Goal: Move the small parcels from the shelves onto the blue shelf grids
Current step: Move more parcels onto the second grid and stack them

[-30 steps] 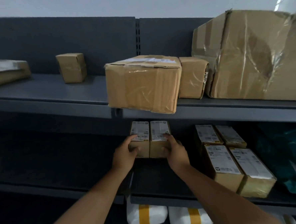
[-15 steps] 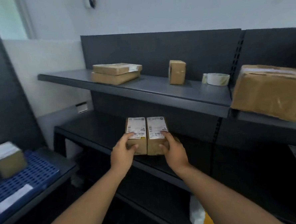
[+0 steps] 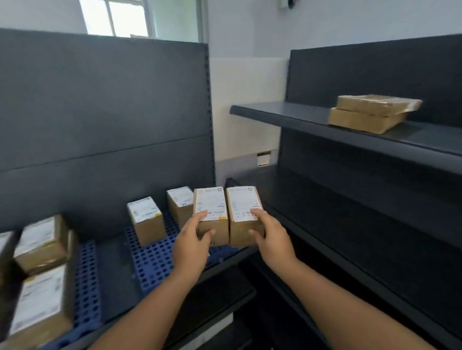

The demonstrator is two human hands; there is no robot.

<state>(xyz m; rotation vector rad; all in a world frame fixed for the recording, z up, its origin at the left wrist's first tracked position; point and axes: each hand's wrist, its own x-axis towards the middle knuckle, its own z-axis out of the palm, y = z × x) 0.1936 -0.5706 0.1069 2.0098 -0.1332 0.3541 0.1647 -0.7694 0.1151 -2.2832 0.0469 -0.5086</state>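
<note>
Small parcels (image 3: 227,215), two oblong brown cardboard boxes with white printed labels on top, are held side by side and touching, above the right end of a perforated blue plastic grid (image 3: 153,258). The left hand (image 3: 192,244) grips one and the right hand (image 3: 273,240) the other, fingers curled onto label and near face. Two similar labelled boxes (image 3: 146,220) stand on that grid.

Left hand (image 3: 193,240) grips the left parcel (image 3: 210,207), right hand (image 3: 273,237) the right parcel (image 3: 243,203). The two parcels touch, over the blue grid's (image 3: 154,260) right edge. Two boxes (image 3: 146,220) (image 3: 179,205) stand near its back edge.
</note>
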